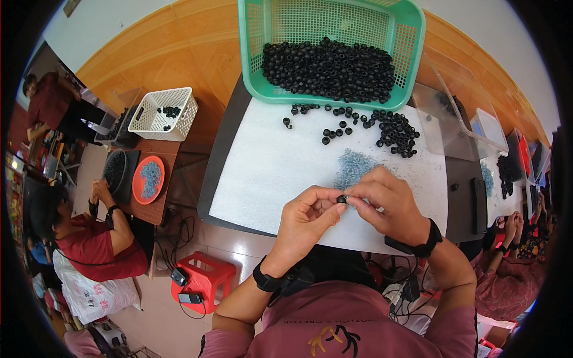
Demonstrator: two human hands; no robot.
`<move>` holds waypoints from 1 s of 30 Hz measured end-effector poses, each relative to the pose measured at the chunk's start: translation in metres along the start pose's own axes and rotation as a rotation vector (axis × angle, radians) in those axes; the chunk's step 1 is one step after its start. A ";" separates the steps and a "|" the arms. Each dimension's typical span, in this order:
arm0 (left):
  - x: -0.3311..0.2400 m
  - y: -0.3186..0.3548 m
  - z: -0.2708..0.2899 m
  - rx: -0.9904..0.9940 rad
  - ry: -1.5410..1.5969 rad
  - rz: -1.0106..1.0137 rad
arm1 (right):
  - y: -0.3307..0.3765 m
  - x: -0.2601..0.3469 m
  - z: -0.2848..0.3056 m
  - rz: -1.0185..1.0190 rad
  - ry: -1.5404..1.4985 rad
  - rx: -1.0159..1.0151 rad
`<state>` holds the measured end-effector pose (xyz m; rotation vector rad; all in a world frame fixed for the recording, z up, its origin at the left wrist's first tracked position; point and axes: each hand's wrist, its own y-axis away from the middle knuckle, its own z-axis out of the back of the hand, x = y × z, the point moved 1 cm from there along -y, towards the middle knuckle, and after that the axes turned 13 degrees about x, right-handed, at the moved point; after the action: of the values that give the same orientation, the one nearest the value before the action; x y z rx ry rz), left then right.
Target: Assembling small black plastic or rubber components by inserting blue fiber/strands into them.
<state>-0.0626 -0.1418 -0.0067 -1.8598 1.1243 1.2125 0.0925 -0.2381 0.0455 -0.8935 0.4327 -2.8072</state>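
Both my hands meet over the front part of a white sheet (256,179) on the table. Between thumb and index finger, my left hand (301,225) pinches a small round black plastic part (341,199). My right hand (391,209) is closed in a pinch right beside that part; whatever its fingertips hold is too small to make out. Just beyond my fingers lies a heap of tiny clear bluish pieces (353,167). Farther back, loose black parts (399,134) are scattered and bunched before a green plastic basket (253,83), which holds a large pile of similar black parts (328,68).
A clear plastic bin (471,113) and a black oblong object (478,206) sit to the right. On the left, a person (95,232) sits by a table with a red plate (148,197) and a white basket (179,125). A red stool (209,274) with devices and cables stands on the floor.
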 end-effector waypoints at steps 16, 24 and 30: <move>0.001 -0.003 0.021 -0.002 0.149 0.034 | -0.010 0.020 0.003 0.002 0.214 0.104; 0.006 -0.003 0.037 -0.046 0.092 -0.010 | -0.075 0.006 0.014 -0.077 0.028 0.253; 0.010 -0.002 0.043 -0.053 0.115 -0.056 | -0.144 -0.039 -0.006 -0.427 -0.246 0.280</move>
<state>-0.0751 -0.1076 -0.0321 -2.0094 1.1028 1.1264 0.1103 -0.0915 0.0661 -1.3737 -0.2082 -2.9515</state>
